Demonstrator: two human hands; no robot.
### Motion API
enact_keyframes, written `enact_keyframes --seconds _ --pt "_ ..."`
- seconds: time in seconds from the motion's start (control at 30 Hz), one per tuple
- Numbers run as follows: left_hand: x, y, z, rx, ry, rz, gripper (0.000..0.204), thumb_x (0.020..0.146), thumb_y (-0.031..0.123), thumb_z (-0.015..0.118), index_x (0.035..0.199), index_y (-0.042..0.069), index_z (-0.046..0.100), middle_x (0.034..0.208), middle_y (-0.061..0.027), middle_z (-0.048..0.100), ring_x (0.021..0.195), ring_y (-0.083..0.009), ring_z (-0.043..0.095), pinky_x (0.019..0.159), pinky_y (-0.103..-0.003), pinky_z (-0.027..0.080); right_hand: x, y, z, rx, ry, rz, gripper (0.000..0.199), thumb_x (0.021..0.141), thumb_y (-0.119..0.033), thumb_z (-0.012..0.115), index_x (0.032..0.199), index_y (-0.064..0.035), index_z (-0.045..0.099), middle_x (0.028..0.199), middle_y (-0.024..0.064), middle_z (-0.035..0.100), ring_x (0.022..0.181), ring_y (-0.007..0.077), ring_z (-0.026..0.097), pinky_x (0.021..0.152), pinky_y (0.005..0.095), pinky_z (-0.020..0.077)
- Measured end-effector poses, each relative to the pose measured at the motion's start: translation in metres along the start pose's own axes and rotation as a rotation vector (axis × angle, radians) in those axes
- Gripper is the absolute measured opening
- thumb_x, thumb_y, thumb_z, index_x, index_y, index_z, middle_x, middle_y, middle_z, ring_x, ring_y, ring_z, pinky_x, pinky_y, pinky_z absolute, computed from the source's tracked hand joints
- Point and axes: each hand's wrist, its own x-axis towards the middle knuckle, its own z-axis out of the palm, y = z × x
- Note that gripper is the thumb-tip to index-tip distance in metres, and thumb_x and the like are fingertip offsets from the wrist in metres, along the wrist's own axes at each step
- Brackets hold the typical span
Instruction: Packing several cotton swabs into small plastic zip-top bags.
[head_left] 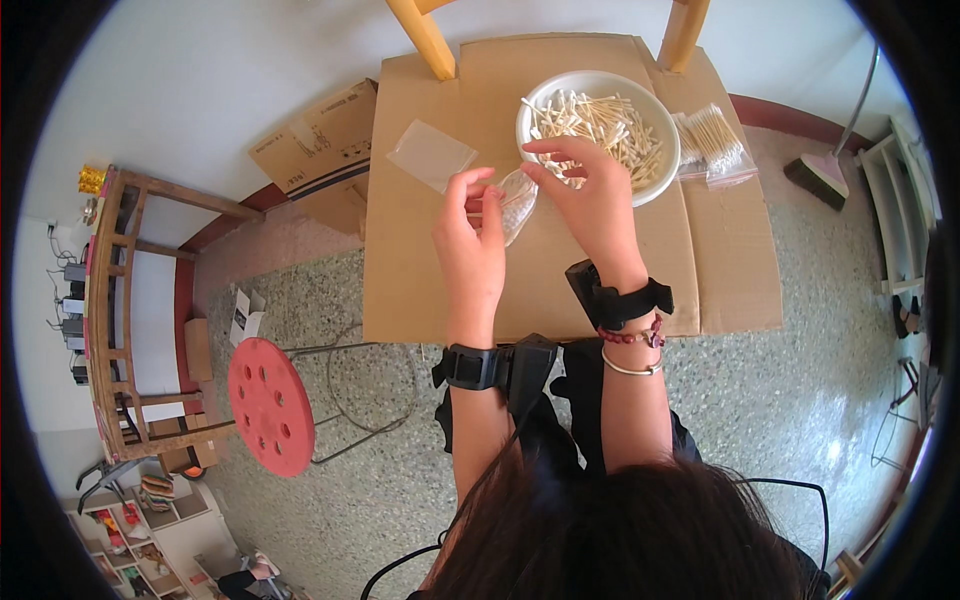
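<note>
Speckled floor (810, 390) all around; cardboard (415, 290) laid flat in front of person, main work surface. Wooden rack (190, 192) far left, printed carton (315, 140) against wall behind cardboard, red round stool (270, 405) with holes in seat, left of person. Broom (820, 180) right side, near wall. White bowl (664, 180) on far right part of cardboard, heaped with cotton swabs (635, 130), loose, pointing every way. Left hand (470, 235) near middle of cardboard, fingers curled, thumb and fingers closed on small clear bag (517, 205), white swab tips visible inside; bag sits between the hands, just left of bowl. Right hand (595, 195) in front of bowl's near-left edge, thumb and index fingertips narrow, near bag's upper end; can't tell if pinching anything. Packed bags (715, 145) of swabs just right of bowl, sticks lined up. Flat clear sleeve (432, 155) on cardboard, left of bowl, beyond left hand.
</note>
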Motion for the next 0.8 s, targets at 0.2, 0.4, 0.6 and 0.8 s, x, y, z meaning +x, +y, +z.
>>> enact_keyframes --seconds 0.2,0.4,0.6,0.8 --pt "-0.002 -0.001 0.004 0.001 -0.006 -0.003 0.017 0.090 0.002 0.052 0.106 -0.001 0.056 0.090 -0.0069 0.063 0.082 -0.0117 0.060 0.072 -0.025 0.046 -0.001 0.006 -0.005 -0.034 0.044 0.009 0.014 0.078 -0.009 0.067 0.092 -0.0055 0.068 0.082 0.0107 0.066 0.074 0.0231 0.060 0.070 0.0318 0.0479" --pt "-0.001 0.005 -0.003 0.171 0.197 0.126 0.018 0.089 0.006 0.056 0.107 0.005 0.058 0.085 -0.0050 0.064 0.074 -0.0124 0.060 0.066 -0.026 0.046 -0.002 0.026 -0.003 -0.235 0.159 -0.103 0.019 0.081 -0.012 0.063 0.099 -0.0060 0.066 0.093 0.0123 0.066 0.087 0.0292 0.058 0.082 0.0365 0.0450" --pt "-0.009 0.003 0.001 0.346 -0.227 -0.043 0.021 0.084 0.005 0.061 0.105 0.006 0.059 0.080 -0.0062 0.063 0.067 -0.0146 0.057 0.061 -0.029 0.047 -0.017 0.039 -0.006 -0.737 -0.210 0.057 0.037 0.080 -0.028 0.065 0.113 -0.0099 0.061 0.101 0.0136 0.065 0.096 0.0329 0.057 0.086 0.0393 0.0424" --pt "-0.019 -0.020 -0.011 0.406 -0.523 -0.101 0.025 0.078 0.002 0.064 0.103 0.005 0.060 0.076 -0.0073 0.061 0.064 -0.0173 0.057 0.062 -0.030 0.048 -0.011 0.032 -0.005 -0.506 -0.114 0.142 0.027 0.077 -0.020 0.066 0.100 -0.0058 0.067 0.092 0.0141 0.066 0.089 0.0295 0.062 0.082 0.0387 0.0445"
